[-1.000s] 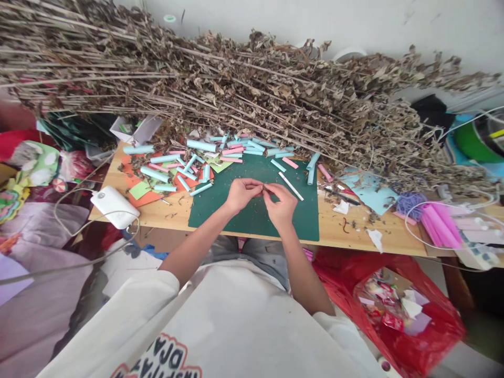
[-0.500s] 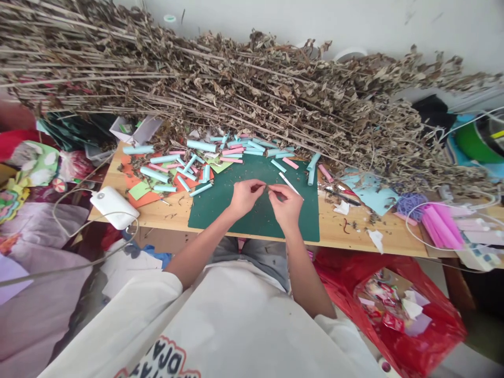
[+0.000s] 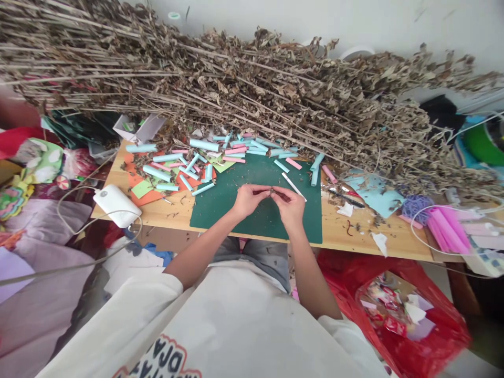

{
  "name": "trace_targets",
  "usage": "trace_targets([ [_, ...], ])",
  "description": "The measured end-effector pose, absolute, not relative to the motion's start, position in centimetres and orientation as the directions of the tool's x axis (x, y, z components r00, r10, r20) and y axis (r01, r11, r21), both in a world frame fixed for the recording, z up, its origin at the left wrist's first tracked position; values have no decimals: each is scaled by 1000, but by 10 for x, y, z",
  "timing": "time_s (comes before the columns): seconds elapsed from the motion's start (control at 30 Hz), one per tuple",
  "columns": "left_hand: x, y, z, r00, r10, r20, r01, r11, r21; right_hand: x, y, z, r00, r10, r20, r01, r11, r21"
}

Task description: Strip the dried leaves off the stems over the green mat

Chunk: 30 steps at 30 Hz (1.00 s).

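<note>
My left hand and my right hand meet over the green cutting mat. Both are closed in a pinch, fingertips together on a small dark bit that looks like dried plant. The fingers cover most of it, so its exact shape is hidden. Dark crumbs lie scattered over the mat. A thin white stick rests just beyond my right hand. Rolled blue paper tubes and pink paper tubes are strewn on the mat's far edge and to its left.
A large heap of dried stalks and leaves spans the back of the wooden table. At left is a white power bank with a cable. Right hold a black pen, blue paper and purple yarn; below hangs a red bag.
My two hands have come together, and their fingertips now touch around the dark bit. The whole view has shifted slightly; the tubes and other things lie as before.
</note>
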State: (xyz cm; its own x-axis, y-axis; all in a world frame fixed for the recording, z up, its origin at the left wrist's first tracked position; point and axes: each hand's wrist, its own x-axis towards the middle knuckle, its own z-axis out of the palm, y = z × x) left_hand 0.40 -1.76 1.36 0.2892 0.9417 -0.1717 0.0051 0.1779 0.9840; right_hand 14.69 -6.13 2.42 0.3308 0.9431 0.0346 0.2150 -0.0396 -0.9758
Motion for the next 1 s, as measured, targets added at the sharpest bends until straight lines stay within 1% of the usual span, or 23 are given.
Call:
trace_targets([
  [0.07, 3, -18, 14, 288, 946, -151, 111, 124, 986, 148, -62, 28, 323, 946, 19, 239, -62, -969],
  [0.13, 5, -20, 16, 293, 947, -133, 152, 91, 984, 148, -63, 29, 334, 942, 22, 258, -68, -964],
  [0.2, 8, -23, 19, 289, 950, -117, 126, 83, 988, 145, -62, 28, 367, 930, 10, 226, -79, -971],
  [0.33, 11, -24, 24, 230, 968, -100, 21, 97, 995, 142, -58, 19, 501, 865, -40, 50, -75, -996],
  [0.43, 5, -15, 28, 148, 984, -94, -4, 96, 995, 148, -56, 17, 598, 801, -41, 20, -66, -998],
  [0.47, 2, -12, 29, 146, 985, -94, -7, 96, 995, 150, -56, 18, 598, 800, -39, 26, -68, -997],
  [0.57, -1, -7, 31, 217, 972, -94, -21, 101, 995, 152, -57, 19, 531, 846, -43, 41, -76, -996],
  [0.63, 1, -8, 31, 252, 965, -75, 11, 75, 997, 151, -57, 18, 500, 865, -39, 65, -83, -994],
  [0.7, 5, -10, 29, 290, 957, -7, 113, -27, 993, 149, -57, 16, 495, 869, 5, 131, -69, -989],
  [0.73, 7, -10, 28, 323, 946, 42, 173, -103, 979, 148, -56, 14, 485, 873, 45, 191, -55, -980],
  [0.8, 7, -8, 24, 403, 905, 135, 266, -257, 929, 150, -56, 12, 426, 893, 147, 363, -20, -932],
  [0.9, -1, -1, 23, 495, 845, 203, 306, -389, 869, 156, -59, 11, 285, 927, 242, 612, 19, -791],
  [1.0, -16, 8, 32, 527, 814, 247, 304, -451, 839, 161, -63, 10, 237, 930, 280, 711, 30, -702],
])
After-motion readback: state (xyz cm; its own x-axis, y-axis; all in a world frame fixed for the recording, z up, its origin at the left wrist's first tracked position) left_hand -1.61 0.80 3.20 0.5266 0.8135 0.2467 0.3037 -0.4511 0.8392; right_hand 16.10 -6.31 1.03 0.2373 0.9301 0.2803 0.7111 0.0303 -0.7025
